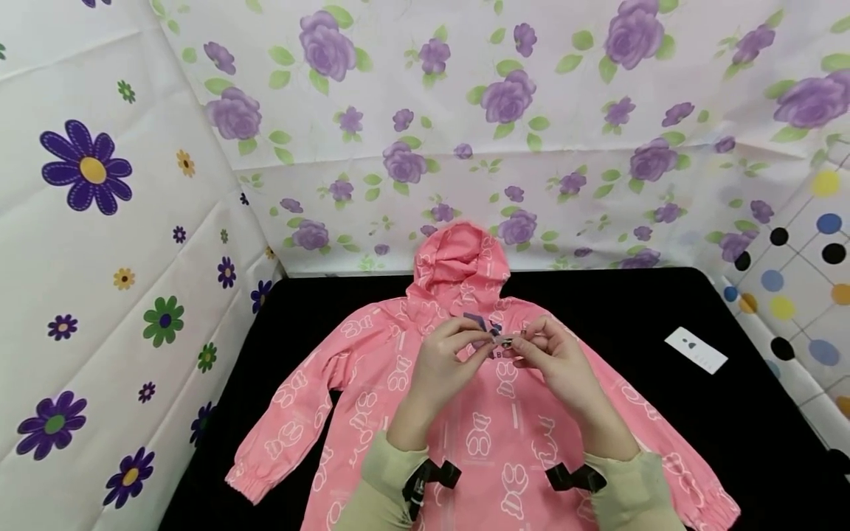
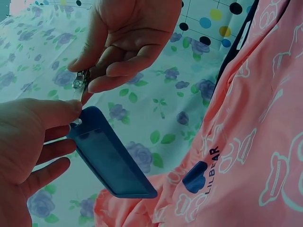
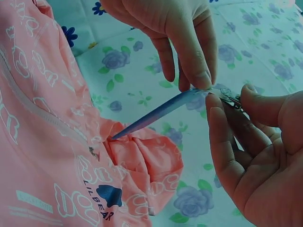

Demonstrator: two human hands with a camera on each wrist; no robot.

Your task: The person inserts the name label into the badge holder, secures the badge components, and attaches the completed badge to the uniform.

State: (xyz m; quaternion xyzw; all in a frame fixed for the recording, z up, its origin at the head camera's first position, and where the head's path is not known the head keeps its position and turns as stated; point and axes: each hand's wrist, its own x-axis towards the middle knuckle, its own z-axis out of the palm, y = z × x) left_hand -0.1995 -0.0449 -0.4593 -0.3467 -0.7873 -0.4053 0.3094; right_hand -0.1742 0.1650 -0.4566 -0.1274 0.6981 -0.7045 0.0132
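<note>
A blue badge holder (image 2: pixel 113 158) with a clear window hangs from a short clear strap that ends in a metal clip (image 2: pixel 81 81). My left hand (image 1: pixel 440 361) pinches the strap between thumb and forefinger, right at the top of the holder. With thumb and fingers, my right hand (image 1: pixel 554 361) pinches the metal clip. Both hands are held close together over the chest of a pink hooded jacket (image 1: pixel 478 435), which lies spread out with its hood at the far side. White bear outlines and a dark chest print (image 3: pixel 110 195) show on the jacket.
The jacket lies on a black table (image 1: pixel 624 295). A white card (image 1: pixel 696 350) rests on the table to the right. Flowered cloth walls (image 1: pixel 425 88) stand behind and at the left, with a dotted cloth (image 1: pixel 817 295) at the right.
</note>
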